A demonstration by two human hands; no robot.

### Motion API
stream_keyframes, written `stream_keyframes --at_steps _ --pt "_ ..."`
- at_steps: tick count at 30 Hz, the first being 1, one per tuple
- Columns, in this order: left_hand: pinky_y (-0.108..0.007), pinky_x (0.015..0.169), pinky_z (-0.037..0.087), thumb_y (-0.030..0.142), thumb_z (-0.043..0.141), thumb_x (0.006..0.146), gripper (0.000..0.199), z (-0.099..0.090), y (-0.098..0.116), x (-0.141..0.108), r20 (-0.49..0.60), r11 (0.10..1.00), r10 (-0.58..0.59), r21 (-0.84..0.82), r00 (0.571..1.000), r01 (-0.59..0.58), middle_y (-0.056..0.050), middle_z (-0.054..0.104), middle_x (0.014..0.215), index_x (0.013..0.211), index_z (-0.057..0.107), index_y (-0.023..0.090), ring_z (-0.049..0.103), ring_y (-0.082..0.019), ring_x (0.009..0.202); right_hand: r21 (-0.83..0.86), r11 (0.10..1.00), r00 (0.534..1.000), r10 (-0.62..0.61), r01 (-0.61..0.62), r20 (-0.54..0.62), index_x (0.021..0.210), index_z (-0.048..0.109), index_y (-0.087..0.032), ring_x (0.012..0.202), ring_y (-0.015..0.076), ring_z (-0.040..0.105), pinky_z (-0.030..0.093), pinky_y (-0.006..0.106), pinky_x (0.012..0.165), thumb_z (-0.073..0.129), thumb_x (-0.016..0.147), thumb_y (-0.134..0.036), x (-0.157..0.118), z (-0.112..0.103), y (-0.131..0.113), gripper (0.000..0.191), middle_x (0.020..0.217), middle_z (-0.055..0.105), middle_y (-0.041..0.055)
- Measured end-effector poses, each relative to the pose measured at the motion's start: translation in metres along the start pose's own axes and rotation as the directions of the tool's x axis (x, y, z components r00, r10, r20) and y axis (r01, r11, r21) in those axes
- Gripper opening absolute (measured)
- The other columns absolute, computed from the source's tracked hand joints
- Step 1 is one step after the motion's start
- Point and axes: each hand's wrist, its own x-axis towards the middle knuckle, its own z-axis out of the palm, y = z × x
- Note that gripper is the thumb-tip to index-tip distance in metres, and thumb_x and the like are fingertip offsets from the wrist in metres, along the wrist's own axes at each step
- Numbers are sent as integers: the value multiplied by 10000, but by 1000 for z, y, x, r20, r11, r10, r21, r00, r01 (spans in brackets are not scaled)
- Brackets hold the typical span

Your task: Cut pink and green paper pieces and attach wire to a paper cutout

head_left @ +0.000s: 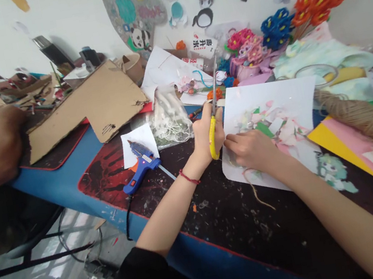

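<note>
My left hand (203, 134) is closed around yellow-handled scissors (213, 139), whose blades point up and away over the table. Beside it, my right hand (253, 147) has its fingers pressed together low over a white sheet of paper (265, 96); what they hold, if anything, is hidden. Pink, green and white paper scraps (283, 127) lie on the sheet just beyond the right hand. A thin piece of twine (259, 194) trails from below that hand onto the dark mat (239, 231).
A blue glue gun (144, 166) lies left of my hands, its black cord over the table edge. Behind are a bag of white strings (170, 118) and cut cardboard (92, 98). Flowers (319, 0) and a twine bundle (358, 114) are right. Another person's hands (2, 119) are far left.
</note>
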Motion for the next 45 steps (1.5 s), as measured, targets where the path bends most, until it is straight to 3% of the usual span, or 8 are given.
stream_keyframes --at_steps 4,10,14,22,34,39,45 --pt "-260 473 260 289 332 990 197 2 0 -1 18 997 32 70 999 -33 6 532 681 904 480 190 480 -105 488 23 999 998 24 -25 62 789 663 -117 559 164 492 147 323 535 452 684 -28 1 0 0 252 710 658 76" --pt "-257 486 288 313 345 991 201 5 -2 -3 -3 999 17 40 1000 -17 21 522 613 953 494 185 498 -117 495 20 999 994 38 -40 100 807 660 -117 562 172 506 153 326 534 443 704 -31 1 1 0 255 731 668 81" --pt "-258 491 289 302 349 983 195 2 -2 -2 -17 1000 27 13 999 -26 -2 549 703 896 490 198 505 -109 529 8 1000 997 16 -17 74 802 658 -121 564 175 508 159 323 534 436 706 -24 0 1 0 261 717 662 73" --pt "-257 484 309 296 398 978 168 1 -1 -1 -24 990 -56 -129 998 53 48 462 533 822 398 233 486 -112 455 -26 998 998 -61 60 -21 756 642 -130 543 163 482 145 315 532 440 720 -26 -2 4 1 230 651 626 49" --pt "-268 489 269 290 349 988 188 4 -2 -3 18 998 55 26 998 -55 0 520 679 867 464 203 485 -112 504 -18 999 999 -51 51 -15 787 651 -128 548 156 474 144 321 533 452 722 -37 -2 7 1 228 674 645 55" --pt "-252 490 292 348 354 992 202 7 -3 -4 -2 999 39 13 999 -39 28 487 614 886 456 209 469 -116 497 -14 999 999 -42 42 8 782 661 -126 533 154 466 142 319 532 451 704 -39 -1 5 1 240 652 635 58" --pt "-268 515 271 294 336 996 228 3 1 0 57 996 39 74 998 -43 -18 535 756 847 479 199 480 -108 541 4 999 999 -42 42 11 786 659 -129 546 155 461 152 322 534 444 706 -33 -1 5 2 249 686 649 57"
